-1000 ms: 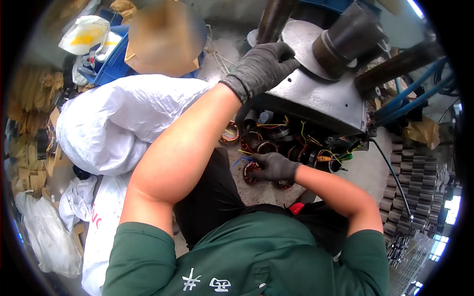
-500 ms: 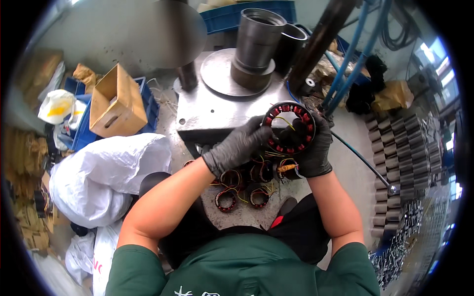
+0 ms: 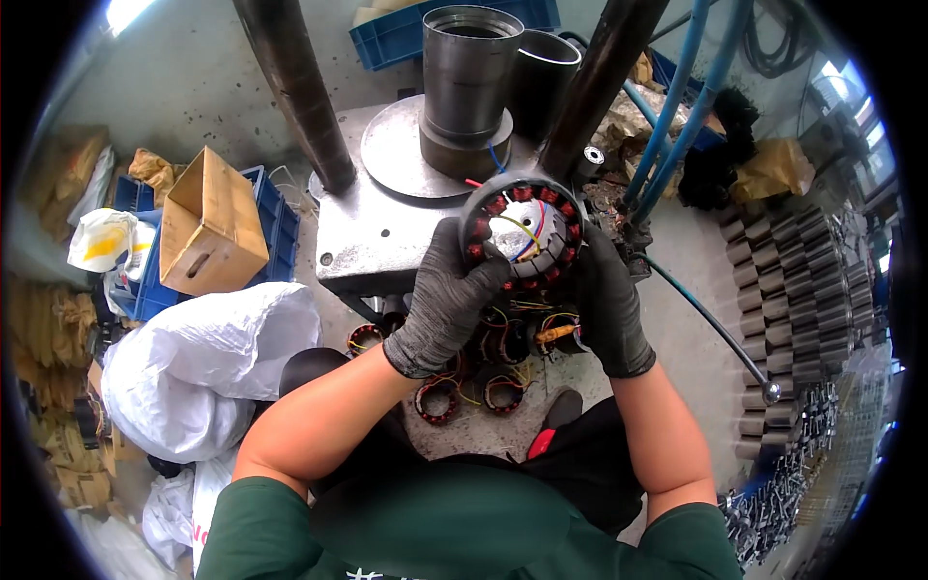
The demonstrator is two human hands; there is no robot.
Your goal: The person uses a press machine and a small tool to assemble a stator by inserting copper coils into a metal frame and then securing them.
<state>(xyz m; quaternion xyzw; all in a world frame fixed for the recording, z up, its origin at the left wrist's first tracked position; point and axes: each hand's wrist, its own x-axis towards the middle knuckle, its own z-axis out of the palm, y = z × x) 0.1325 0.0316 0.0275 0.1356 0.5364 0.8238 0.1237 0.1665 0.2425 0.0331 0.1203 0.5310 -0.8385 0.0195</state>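
A motor stator [image 3: 522,190], a ring with red windings around its inside, is held up above the front edge of a metal press table [image 3: 360,246]. My left hand [image 3: 440,307], in a dark glove, grips the ring's left side, its thumb at the lower rim. On the opposite side my gloved right hand [image 3: 615,311] holds the rim, its fingertips partly hidden. Yellow, red and blue lead wires cross the ring's opening. Below my hands, several similar stators [image 3: 437,399] with loose leads lie on the floor, beside an orange-handled item [image 3: 555,333].
A steel cylinder [image 3: 471,87] stands on a round plate [image 3: 387,164] between two dark posts [image 3: 300,97]. At left are a cardboard box [image 3: 213,237], blue crates [image 3: 280,227] and a white sack [image 3: 203,362]. Stacked metal sleeves [image 3: 764,300] and a ball-ended lever [image 3: 770,391] are at right.
Both hands have moved the stator left and slightly up in the view, and it is turned so that more lead wires show. The whole view has also shifted.
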